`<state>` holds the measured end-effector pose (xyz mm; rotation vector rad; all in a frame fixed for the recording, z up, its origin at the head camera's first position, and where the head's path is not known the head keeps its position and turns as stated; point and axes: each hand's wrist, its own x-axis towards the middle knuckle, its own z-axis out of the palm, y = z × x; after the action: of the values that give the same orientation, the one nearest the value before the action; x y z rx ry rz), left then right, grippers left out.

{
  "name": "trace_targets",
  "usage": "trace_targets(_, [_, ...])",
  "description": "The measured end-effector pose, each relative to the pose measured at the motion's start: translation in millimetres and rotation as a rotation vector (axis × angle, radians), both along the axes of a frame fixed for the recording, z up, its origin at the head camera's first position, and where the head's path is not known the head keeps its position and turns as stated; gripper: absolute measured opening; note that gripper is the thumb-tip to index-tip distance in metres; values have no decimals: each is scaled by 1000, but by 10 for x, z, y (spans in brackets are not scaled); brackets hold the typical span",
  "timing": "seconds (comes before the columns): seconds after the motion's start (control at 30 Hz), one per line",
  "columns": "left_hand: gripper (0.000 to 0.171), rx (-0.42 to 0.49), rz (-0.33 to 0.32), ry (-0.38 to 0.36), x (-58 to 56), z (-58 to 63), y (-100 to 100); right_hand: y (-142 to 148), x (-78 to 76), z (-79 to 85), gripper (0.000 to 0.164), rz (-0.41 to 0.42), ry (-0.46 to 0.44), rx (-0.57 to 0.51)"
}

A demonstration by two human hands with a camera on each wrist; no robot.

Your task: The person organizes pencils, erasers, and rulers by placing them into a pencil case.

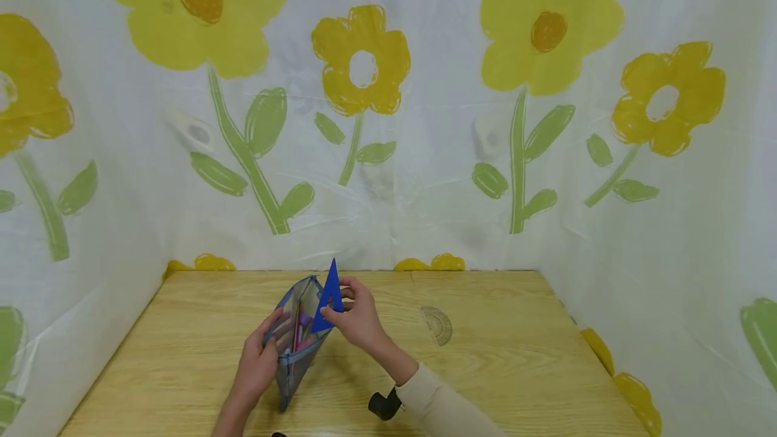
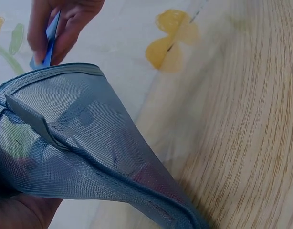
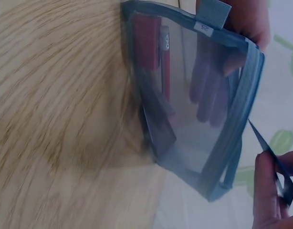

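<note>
My left hand [image 1: 257, 359] holds a grey-blue mesh zip pouch [image 1: 297, 373] tilted, its mouth gaping upward. Through the mesh in the right wrist view show a pencil [image 3: 166, 71], a red block-shaped item [image 3: 146, 42] and a dark flat piece [image 3: 158, 126]. Between thumb and fingers, my right hand [image 1: 361, 315] pinches a blue set square [image 1: 331, 295] by its side, right at the pouch's opening. From the left wrist, the set square [image 2: 50, 43] appears edge-on just beyond the zip rim.
A clear protractor [image 1: 437, 326] lies on the wooden table [image 1: 504, 369], right of my right hand. Below the right wrist is a black curved object [image 1: 384, 406]. A white flower-printed curtain [image 1: 425, 221] encloses the table at back and sides.
</note>
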<state>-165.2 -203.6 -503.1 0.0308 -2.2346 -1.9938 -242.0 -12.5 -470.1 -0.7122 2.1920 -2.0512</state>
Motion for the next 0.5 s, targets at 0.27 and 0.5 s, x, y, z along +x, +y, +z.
trace_targets(0.27, [58,3,1,28,7,17,17,-120,11,10,42,-66,-12,92])
trace_targets(0.5, [56,22,-3,24,-3,5,10,-173,29,25,44,-54,-34,201])
